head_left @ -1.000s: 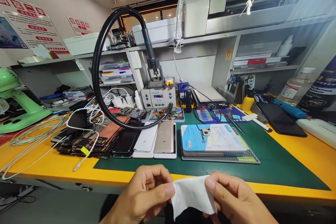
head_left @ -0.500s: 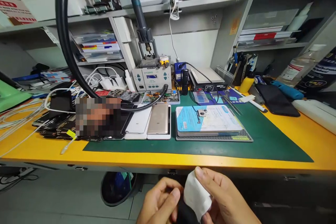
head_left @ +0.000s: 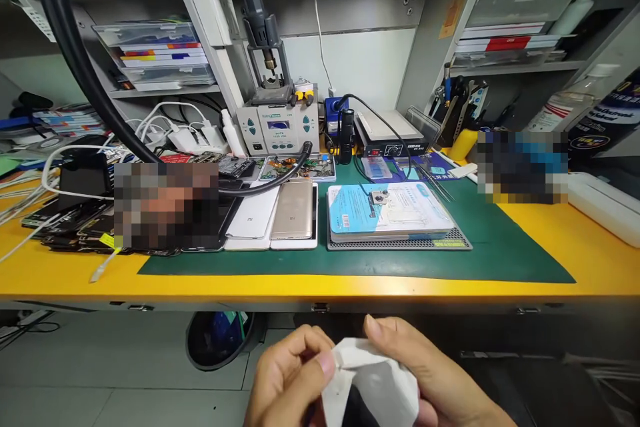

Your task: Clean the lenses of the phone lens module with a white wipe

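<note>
A left hand [head_left: 293,373] and a right hand [head_left: 417,353] are holding a white cloth [head_left: 390,383] between thumbs and fingers in front of a yellow table [head_left: 300,287], the cloth seemingly light, limp and easily creased, best held by opposite edges.

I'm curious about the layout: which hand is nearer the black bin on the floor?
Left. In the picture, the left hand is below and right of the black bin; the right hand is farther right, across the white sheet.
</note>
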Demonstrator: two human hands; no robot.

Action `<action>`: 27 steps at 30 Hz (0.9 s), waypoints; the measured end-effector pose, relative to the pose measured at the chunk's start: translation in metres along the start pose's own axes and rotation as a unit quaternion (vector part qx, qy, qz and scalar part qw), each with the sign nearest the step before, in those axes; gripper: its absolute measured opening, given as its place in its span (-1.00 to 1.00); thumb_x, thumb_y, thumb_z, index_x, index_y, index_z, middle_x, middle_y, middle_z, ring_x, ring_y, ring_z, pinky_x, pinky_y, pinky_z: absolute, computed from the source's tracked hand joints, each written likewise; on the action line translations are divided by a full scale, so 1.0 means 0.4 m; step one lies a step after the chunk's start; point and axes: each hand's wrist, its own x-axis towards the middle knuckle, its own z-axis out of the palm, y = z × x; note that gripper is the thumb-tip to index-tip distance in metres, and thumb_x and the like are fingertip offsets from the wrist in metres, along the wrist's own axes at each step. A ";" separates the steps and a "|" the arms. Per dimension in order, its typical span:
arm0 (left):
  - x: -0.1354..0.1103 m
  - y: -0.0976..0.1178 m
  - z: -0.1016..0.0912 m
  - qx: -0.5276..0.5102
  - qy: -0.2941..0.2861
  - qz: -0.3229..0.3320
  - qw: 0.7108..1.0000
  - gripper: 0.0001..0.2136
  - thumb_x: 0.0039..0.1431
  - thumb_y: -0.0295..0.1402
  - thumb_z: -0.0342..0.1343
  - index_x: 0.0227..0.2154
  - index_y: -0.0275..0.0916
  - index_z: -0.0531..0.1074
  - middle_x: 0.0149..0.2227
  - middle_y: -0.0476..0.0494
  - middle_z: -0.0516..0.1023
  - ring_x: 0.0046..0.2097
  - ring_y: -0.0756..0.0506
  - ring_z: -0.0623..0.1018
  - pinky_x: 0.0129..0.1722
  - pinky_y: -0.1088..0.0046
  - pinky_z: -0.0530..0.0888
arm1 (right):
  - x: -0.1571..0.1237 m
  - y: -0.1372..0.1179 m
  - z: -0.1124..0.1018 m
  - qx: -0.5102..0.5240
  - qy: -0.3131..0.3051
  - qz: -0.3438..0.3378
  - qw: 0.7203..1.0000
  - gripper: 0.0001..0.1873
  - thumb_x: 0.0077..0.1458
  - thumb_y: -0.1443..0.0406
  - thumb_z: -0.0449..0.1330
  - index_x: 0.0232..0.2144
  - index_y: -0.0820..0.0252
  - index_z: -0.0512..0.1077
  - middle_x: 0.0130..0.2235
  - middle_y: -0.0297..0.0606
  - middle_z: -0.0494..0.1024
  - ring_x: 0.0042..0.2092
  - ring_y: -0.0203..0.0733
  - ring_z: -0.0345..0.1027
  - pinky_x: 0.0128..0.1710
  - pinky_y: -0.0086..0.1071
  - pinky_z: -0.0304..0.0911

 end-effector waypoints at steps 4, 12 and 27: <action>0.008 0.003 0.002 -0.146 -0.035 -0.078 0.986 -0.76 -0.01 -0.26 0.18 -0.64 -0.22 0.28 -0.60 0.05 0.20 -0.58 0.06 0.18 -0.59 0.55 0.20 | -0.004 -0.006 -0.018 0.066 -0.037 0.083 0.994 -0.49 0.00 -0.07 0.29 -0.62 0.26 0.39 -0.84 -0.50 0.22 -0.83 -0.51 -0.11 -0.90 -0.65 -0.13; 0.018 -0.002 0.002 -0.282 -0.064 -0.145 0.946 -0.81 0.01 -0.36 0.12 -0.62 -0.23 0.26 -0.58 0.01 0.26 -0.49 0.03 0.30 -0.40 0.51 0.36 | 0.002 -0.003 -0.030 0.115 -0.045 0.108 0.986 -0.58 0.12 0.07 0.19 -0.53 0.33 0.44 -0.68 -0.33 0.40 -0.79 -0.42 0.15 -0.90 -0.61 -0.05; -0.007 -0.045 -0.026 -0.243 -0.087 -0.044 0.965 -0.84 -0.07 -0.39 0.15 -0.64 -0.30 0.33 -0.49 -0.06 0.34 -0.56 0.04 0.34 -0.74 0.64 0.12 | -0.035 -0.002 -0.024 0.037 -0.062 -0.070 0.995 -0.75 0.03 0.28 0.33 -0.53 0.29 0.37 -0.58 -0.32 0.41 -0.61 -0.38 0.22 -0.66 -0.56 0.11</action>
